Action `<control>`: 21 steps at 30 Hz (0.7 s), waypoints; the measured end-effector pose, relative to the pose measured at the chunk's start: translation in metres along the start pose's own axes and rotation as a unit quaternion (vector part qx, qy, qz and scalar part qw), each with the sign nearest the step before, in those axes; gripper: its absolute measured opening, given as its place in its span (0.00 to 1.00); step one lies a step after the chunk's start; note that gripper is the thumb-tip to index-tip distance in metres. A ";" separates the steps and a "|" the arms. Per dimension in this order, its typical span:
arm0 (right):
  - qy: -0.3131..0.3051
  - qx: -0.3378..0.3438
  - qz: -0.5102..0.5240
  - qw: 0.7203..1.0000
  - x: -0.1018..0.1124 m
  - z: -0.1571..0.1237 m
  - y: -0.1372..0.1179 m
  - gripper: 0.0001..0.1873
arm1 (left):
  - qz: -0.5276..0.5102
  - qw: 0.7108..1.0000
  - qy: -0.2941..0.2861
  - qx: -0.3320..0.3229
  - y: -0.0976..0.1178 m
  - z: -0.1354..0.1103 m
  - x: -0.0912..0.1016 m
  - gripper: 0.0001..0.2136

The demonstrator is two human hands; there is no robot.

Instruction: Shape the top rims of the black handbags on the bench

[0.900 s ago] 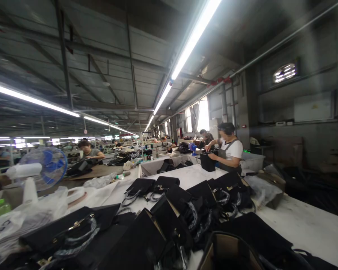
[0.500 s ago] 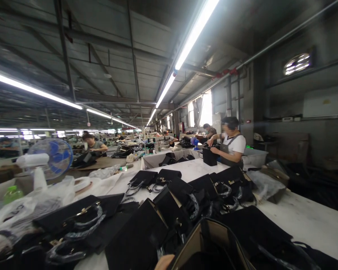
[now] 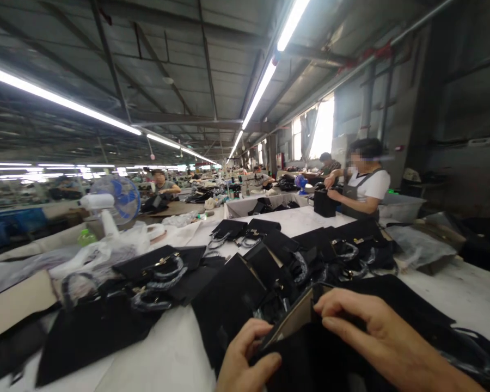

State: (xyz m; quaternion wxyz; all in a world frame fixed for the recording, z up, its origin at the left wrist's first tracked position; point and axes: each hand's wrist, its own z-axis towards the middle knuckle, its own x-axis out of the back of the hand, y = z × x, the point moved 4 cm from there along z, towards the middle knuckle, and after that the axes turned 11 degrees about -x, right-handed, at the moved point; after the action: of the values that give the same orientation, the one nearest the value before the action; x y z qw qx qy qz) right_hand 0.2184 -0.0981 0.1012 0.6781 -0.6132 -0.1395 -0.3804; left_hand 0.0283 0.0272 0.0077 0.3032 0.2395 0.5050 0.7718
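Observation:
My left hand (image 3: 245, 359) and my right hand (image 3: 375, 332) both grip the open rim of a black handbag (image 3: 306, 354) with a tan lining, at the bottom of the view. The left thumb and fingers pinch its near-left edge. The right hand's fingers curl over its far-right edge. Around it on the white table (image 3: 163, 354) lie several more black handbags (image 3: 269, 261) with wrapped handles.
A white and blue fan (image 3: 114, 201) stands at the left beside plastic bags (image 3: 106, 253). A co-worker in a white shirt and apron (image 3: 363, 182) handles a black bag (image 3: 324, 202) at the table's far end. Other people work further back.
The view has tipped down and turned a little. Both my hands have come into view, holding the open bag, which sits higher in the picture than before.

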 end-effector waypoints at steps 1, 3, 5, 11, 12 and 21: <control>-0.003 0.003 -0.018 1.000 -0.003 0.003 0.004 0.09 | -0.004 1.000 0.011 0.007 0.001 -0.001 0.000 0.11; 0.001 0.013 -0.055 0.998 -0.008 0.010 0.012 0.07 | -0.008 1.000 0.026 0.007 0.002 -0.003 -0.001 0.10; -0.007 0.028 -0.085 0.996 -0.014 0.017 0.015 0.05 | -0.008 1.000 0.028 0.000 0.002 -0.003 0.000 0.10; -0.049 0.058 -0.167 0.983 -0.035 0.028 0.006 0.05 | -0.020 0.999 0.020 -0.015 -0.001 -0.002 -0.001 0.10; -0.055 0.063 -0.174 0.981 -0.039 0.030 0.004 0.05 | -0.020 0.999 0.021 -0.015 -0.001 -0.002 -0.001 0.10; -0.062 0.113 -0.197 0.972 -0.057 0.040 -0.006 0.13 | 0.027 0.999 0.021 -0.014 0.003 -0.003 -0.001 0.11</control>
State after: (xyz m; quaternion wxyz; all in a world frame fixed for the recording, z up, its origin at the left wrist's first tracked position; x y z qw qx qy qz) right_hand 0.1870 -0.0409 0.0769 0.6451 -0.5153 -0.3414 -0.4492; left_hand 0.0265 0.0238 0.0099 0.2744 0.2326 0.4942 0.7914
